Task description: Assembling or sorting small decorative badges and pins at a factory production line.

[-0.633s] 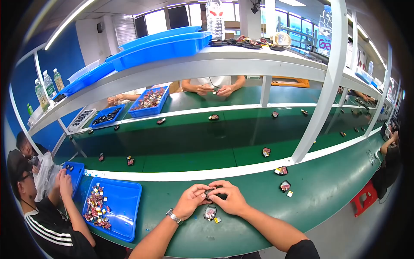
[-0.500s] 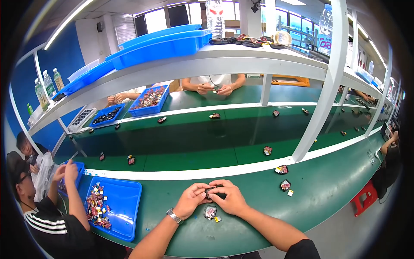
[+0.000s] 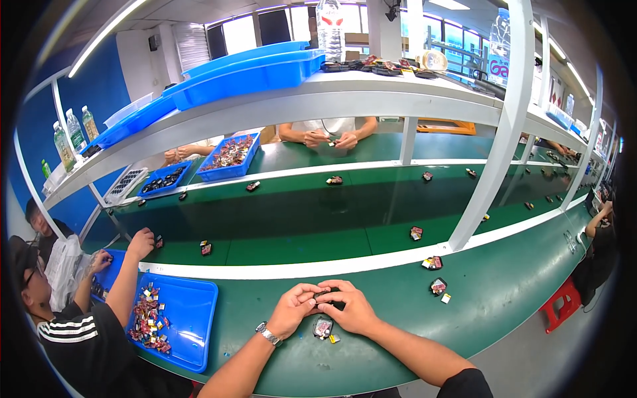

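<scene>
My left hand, with a metal watch on its wrist, and my right hand meet over the green table. Between their fingertips is a small black part, mostly covered by the fingers. Just below the hands lies a black-edged piece with a clear and reddish face, a yellow-and-white tab beside it. Off to the right rest two similar small black pieces, one with a yellow-and-white tab next to it, the other against the white rail.
A blue tray of small red and yellow parts stands left, beside a co-worker whose hand reaches over the green belt. Spaced pieces lie on the belt. A white shelf post rises at right. Another person works across the belt.
The pieces on the belt have shifted slightly rightward. The co-worker's arm at left has reached out to the belt. My hands stay almost in place, the right fingers slightly shifted on the black part.
</scene>
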`<action>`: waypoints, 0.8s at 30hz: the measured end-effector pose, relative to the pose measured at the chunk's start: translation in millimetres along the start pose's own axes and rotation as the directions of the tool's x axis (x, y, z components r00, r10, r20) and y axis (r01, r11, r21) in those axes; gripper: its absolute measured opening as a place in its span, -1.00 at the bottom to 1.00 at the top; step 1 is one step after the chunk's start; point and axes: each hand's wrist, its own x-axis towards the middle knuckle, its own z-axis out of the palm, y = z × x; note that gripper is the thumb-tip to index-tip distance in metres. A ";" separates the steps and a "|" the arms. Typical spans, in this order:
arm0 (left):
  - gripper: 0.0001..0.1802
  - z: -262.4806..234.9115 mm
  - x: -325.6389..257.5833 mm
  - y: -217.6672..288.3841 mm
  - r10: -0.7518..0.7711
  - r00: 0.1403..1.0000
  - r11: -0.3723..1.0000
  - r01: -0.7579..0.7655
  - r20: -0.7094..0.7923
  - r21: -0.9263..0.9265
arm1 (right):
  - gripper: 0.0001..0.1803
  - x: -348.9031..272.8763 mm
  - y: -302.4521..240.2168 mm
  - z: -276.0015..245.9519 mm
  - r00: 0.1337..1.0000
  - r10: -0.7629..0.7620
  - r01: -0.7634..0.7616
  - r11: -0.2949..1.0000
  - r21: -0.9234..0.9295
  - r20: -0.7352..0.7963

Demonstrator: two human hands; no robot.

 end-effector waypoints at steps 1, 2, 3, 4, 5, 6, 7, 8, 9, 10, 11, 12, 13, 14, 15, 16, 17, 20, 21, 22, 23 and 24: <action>-0.73 -2.0 0.3 -0.8 0.009 1.000 1.000 -0.009 0.008 -0.002 | -0.83 -0.1 -1.2 0.6 1.000 0.000 0.000 1.000 -0.001 0.001; -0.74 -3.0 0.3 -1.3 0.018 1.000 1.000 -0.018 0.015 -0.003 | -0.82 -0.3 -2.5 1.2 1.000 -0.010 0.010 1.000 -0.018 -0.006; -0.74 -2.6 0.6 -0.9 0.018 1.000 1.000 -0.018 0.015 -0.003 | -0.82 0.0 -2.9 1.3 1.000 -0.020 0.019 0.999 -0.035 -0.015; -0.74 -1.9 0.7 -0.1 0.015 1.000 1.000 -0.014 0.018 -0.019 | -0.82 -0.1 -2.0 1.4 1.000 -0.021 0.020 0.999 -0.036 -0.015; -0.74 -1.4 1.0 0.3 0.011 1.000 0.999 -0.010 0.020 -0.034 | -0.82 -0.5 -0.3 1.8 0.999 -0.032 0.030 0.998 -0.048 -0.037; -0.74 -1.7 1.2 -0.7 0.013 1.000 0.999 -0.013 0.008 -0.045 | -0.81 -0.1 0.3 2.8 0.997 -0.043 0.040 0.998 -0.058 -0.058; -0.74 -1.7 1.1 -0.3 0.013 1.000 0.999 -0.013 0.007 -0.044 | -0.81 -0.1 -0.4 2.8 0.997 -0.043 0.040 0.998 -0.057 -0.059; -0.74 -1.4 0.7 0.5 0.004 1.000 1.000 -0.004 0.000 -0.024 | -0.81 -0.3 -2.5 2.1 0.999 -0.015 0.014 0.999 -0.045 -0.038; -0.74 -0.4 -0.2 -0.3 -0.008 1.000 1.000 0.008 -0.006 -0.006 | -0.80 -1.8 -3.6 1.0 1.000 0.016 -0.016 0.999 -0.034 -0.015; -0.74 -0.5 0.1 -0.5 -0.011 1.000 1.000 0.011 -0.006 -0.008 | -0.80 -1.0 -3.7 0.5 1.000 0.020 -0.020 0.999 -0.033 -0.015; -0.74 -1.6 1.4 0.0 -0.003 1.000 1.000 0.003 -0.003 0.004 | -0.80 1.3 -3.9 -0.2 0.999 -0.043 0.042 0.998 -0.054 -0.025; -0.75 -2.9 1.2 -0.3 0.007 1.000 1.000 -0.007 -0.003 0.016 | -0.79 2.9 -4.3 -0.4 0.994 -0.107 0.104 0.992 -0.073 -0.032; -0.75 -4.6 0.5 -1.7 0.004 1.000 1.000 -0.004 -0.006 0.015 | -0.79 2.7 -6.9 -1.2 0.994 -0.104 0.101 0.992 -0.070 -0.031; -0.75 -6.2 -0.2 -3.1 0.020 1.000 0.999 -0.021 -0.005 -0.025 | -0.79 1.6 -11.2 -2.5 0.994 -0.106 0.104 0.993 -0.056 -0.016; -0.75 -7.6 1.0 -2.5 0.041 0.999 0.997 -0.041 -0.001 -0.062 | -0.78 2.4 -13.2 -3.4 0.994 -0.111 0.111 0.993 -0.043 -0.006; -0.75 -6.7 1.0 -0.7 0.038 0.999 0.997 -0.038 -0.004 -0.068 | -0.78 2.4 -10.9 -3.7 0.994 -0.113 0.113 0.993 -0.042 -0.008; -0.75 -5.7 1.5 -0.6 0.038 0.999 0.997 -0.039 -0.003 -0.065 | -0.78 1.7 -6.7 -4.2 0.995 -0.095 0.095 0.994 -0.058 -0.013; -0.74 -3.0 1.7 -2.7 0.001 1.000 0.999 -0.002 -0.014 -0.053 | -0.77 1.9 -7.2 -4.7 0.997 -0.082 0.081 0.995 -0.053 -0.012; -0.74 -3.2 1.1 -1.9 0.010 1.000 0.998 -0.010 0.000 -0.067 | -0.76 1.6 -8.4 -5.1 0.996 -0.087 0.086 0.996 -0.034 -0.005; -0.73 -3.2 0.9 -1.7 0.019 1.000 0.997 -0.018 0.013 -0.082 | -0.76 0.9 -6.0 -4.8 0.996 -0.085 0.085 0.996 -0.034 -0.006; -0.73 -3.2 1.2 -2.9 0.018 1.000 0.996 -0.017 0.013 -0.082 | -0.76 0.2 -1.6 -3.7 0.997 -0.071 0.071 0.997 -0.015 -0.009; -0.73 -3.6 1.0 -4.4 0.033 0.999 0.996 -0.031 0.021 -0.086 | -0.75 0.0 -0.6 -3.0 0.998 -0.057 0.057 0.998 0.005 -0.011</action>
